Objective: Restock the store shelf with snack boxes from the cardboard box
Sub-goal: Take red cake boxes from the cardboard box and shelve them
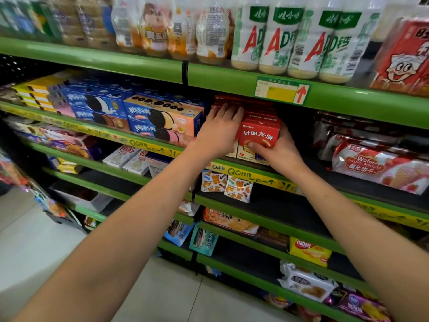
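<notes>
On the far left of my view I see the green shelf running across, with blue cookie boxes stacked on the second level. My left arm reaches up from the lower left, forearm bare and nearly straight, wrist slightly bent back. My left hand lies flat, fingers spread and extended, palm pressed against the left side and top of the red boxes stacked deep in the shelf bay. It pinches nothing; it only rests on them.

Just right of that hand stands the front red box, upright at the shelf's front edge, its face toward me, touching the red boxes behind it. My right hand grips it from the lower right: the thumb lies across the lower front face and the palm wraps the right side. The other fingers are hidden behind the box. My right arm comes up from the lower right corner, elbow out of view.

Further right on the same level lies a wafer pack, well apart from my hands. Above, white bottles line the top level.
</notes>
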Demonstrator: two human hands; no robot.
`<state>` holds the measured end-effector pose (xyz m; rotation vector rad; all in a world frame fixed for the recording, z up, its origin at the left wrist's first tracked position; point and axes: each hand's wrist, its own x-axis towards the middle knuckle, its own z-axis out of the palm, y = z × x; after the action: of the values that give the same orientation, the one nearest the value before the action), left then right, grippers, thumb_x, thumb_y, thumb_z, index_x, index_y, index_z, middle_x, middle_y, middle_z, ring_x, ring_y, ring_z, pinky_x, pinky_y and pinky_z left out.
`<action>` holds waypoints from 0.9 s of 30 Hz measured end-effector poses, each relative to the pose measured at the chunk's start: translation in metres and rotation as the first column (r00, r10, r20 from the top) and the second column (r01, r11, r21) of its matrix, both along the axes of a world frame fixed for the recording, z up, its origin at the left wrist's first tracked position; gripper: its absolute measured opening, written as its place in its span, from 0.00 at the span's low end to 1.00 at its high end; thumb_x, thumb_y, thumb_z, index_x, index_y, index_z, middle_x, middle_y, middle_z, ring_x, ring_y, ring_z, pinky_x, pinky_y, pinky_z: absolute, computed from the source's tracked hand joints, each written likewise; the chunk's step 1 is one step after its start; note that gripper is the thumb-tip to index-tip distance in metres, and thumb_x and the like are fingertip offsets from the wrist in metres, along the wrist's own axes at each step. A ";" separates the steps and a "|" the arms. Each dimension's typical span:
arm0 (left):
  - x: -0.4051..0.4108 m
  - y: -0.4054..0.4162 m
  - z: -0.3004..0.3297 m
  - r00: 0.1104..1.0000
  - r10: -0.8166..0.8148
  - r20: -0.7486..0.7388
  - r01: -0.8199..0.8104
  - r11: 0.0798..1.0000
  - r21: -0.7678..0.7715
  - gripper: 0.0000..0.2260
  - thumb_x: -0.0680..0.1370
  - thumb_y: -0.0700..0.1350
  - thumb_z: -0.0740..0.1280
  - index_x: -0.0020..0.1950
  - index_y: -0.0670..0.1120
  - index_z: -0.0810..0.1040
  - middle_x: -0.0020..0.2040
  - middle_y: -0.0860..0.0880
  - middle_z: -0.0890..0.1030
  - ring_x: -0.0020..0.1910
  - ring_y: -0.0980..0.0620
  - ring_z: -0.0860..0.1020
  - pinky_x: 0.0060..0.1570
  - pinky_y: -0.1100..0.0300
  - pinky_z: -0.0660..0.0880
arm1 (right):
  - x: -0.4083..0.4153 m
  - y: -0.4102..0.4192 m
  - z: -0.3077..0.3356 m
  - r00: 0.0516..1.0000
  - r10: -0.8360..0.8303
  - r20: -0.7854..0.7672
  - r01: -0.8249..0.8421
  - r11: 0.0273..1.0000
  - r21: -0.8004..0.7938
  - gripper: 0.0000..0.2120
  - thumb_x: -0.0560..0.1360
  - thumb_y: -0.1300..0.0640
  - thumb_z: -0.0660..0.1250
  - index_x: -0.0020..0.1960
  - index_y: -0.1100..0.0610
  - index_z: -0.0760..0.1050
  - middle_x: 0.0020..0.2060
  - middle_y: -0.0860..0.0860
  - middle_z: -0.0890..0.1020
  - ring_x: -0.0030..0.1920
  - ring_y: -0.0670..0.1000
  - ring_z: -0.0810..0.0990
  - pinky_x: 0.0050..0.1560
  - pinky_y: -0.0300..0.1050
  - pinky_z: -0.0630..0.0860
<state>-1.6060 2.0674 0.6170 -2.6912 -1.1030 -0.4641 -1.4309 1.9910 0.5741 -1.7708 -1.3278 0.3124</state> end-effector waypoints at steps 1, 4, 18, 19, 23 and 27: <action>0.000 0.003 0.002 1.000 0.003 -0.018 -0.004 1.000 -0.018 0.37 0.74 0.46 0.68 0.79 0.42 0.54 0.76 0.40 0.63 0.76 0.40 0.58 0.76 0.42 0.51 | -0.003 0.003 0.001 1.000 0.001 -0.022 -0.001 1.000 -0.010 0.45 0.63 0.40 0.79 0.73 0.50 0.61 0.66 0.51 0.75 0.65 0.52 0.75 0.65 0.56 0.74; -0.003 0.012 0.007 0.999 -0.011 -0.030 0.010 0.999 -0.033 0.33 0.75 0.45 0.68 0.77 0.43 0.58 0.74 0.41 0.66 0.74 0.40 0.62 0.75 0.43 0.53 | -0.009 0.011 0.003 0.999 -0.003 -0.042 0.002 0.999 -0.038 0.45 0.64 0.42 0.80 0.73 0.51 0.61 0.66 0.51 0.75 0.64 0.52 0.76 0.64 0.54 0.75; -0.017 0.012 0.009 0.969 -0.136 0.204 0.152 0.987 -0.061 0.26 0.75 0.41 0.67 0.73 0.43 0.68 0.68 0.41 0.72 0.69 0.41 0.67 0.72 0.47 0.60 | -0.005 0.024 0.000 0.987 -0.070 -0.145 0.058 0.995 -0.083 0.45 0.62 0.40 0.80 0.72 0.51 0.63 0.65 0.51 0.77 0.63 0.52 0.77 0.65 0.55 0.74; -0.024 0.006 0.006 0.948 -0.140 0.284 0.152 0.988 -0.021 0.24 0.75 0.40 0.67 0.71 0.43 0.71 0.65 0.43 0.74 0.66 0.42 0.69 0.68 0.48 0.65 | -0.005 0.025 -0.001 0.988 -0.064 -0.140 0.052 0.995 -0.084 0.45 0.62 0.40 0.80 0.72 0.50 0.64 0.65 0.51 0.77 0.64 0.52 0.77 0.65 0.56 0.74; -0.064 0.001 -0.012 0.829 -0.019 0.559 -0.021 0.998 0.066 0.16 0.75 0.41 0.69 0.64 0.45 0.76 0.59 0.47 0.75 0.58 0.48 0.74 0.50 0.56 0.74 | -0.004 0.027 -0.003 0.987 -0.069 -0.147 0.053 0.992 -0.110 0.43 0.62 0.39 0.79 0.71 0.49 0.65 0.64 0.50 0.77 0.64 0.52 0.77 0.65 0.56 0.74; -0.092 0.017 -0.022 0.808 0.167 0.565 -0.121 0.986 -0.119 0.17 0.78 0.45 0.66 0.67 0.45 0.74 0.66 0.46 0.70 0.58 0.47 0.76 0.47 0.52 0.78 | -0.004 0.028 -0.006 0.986 -0.083 -0.146 0.066 0.990 -0.122 0.43 0.62 0.37 0.78 0.70 0.49 0.65 0.64 0.49 0.77 0.62 0.51 0.77 0.64 0.55 0.75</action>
<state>-1.6983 2.0839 0.5955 -2.5581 -1.4803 -1.2923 -1.4352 2.0186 0.5677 -1.8507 -1.1534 0.4812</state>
